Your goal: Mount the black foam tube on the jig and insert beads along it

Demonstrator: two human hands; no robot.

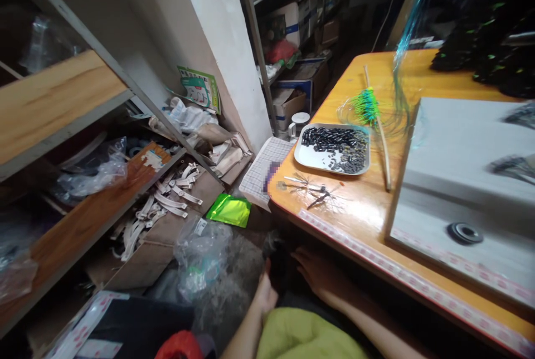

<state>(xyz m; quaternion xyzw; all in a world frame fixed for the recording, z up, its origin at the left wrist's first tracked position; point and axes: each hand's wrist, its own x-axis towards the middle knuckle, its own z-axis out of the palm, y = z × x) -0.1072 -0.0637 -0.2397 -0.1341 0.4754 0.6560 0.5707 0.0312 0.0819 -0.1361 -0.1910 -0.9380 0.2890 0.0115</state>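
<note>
Both of my hands are low, under the front edge of the orange table [368, 208]. My left hand [266, 293] reaches forward into a dark object [279, 261] on the floor, and its fingertips are hidden there. My right hand [318, 275] lies with its fingers stretched out, just right of that dark object and below the table edge. Nothing shows in the right hand. On the table above stands a white tray [307, 158] of several small black parts.
Small metal tools [311, 187] lie near the table corner, and a stick with green fibres [368, 107] lies behind the tray. A white board [460, 169] carries a black ring [463, 232]. On the floor are clear plastic bags [201, 253], a green foil pouch [229, 209], white straps [169, 203] and a white basket [267, 166]. Shelves [62, 97] stand at left.
</note>
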